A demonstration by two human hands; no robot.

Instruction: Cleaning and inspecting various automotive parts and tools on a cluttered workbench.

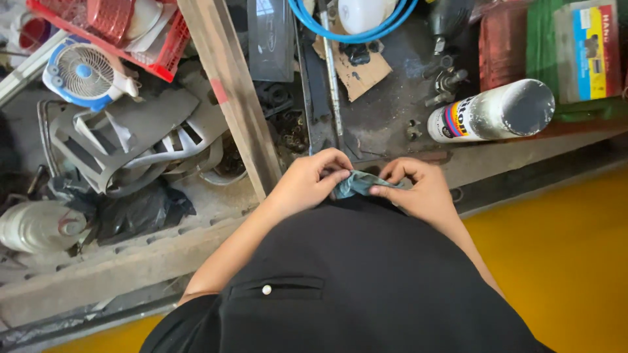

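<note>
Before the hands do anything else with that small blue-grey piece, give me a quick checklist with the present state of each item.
1. Left hand has the blue-grey piece pinched at its left end: ok.
2. Right hand fingers pinch its right end: ok.
3. Piece held clear of the bench edge, close to the black shirt: ok.
4. What the piece is, cloth or glove: cannot tell.
5. White spray can lies on its side, apart from both hands: ok.
6. Loose bolts and greasy parts lie on the bench beyond the hands: not ok.
</note>
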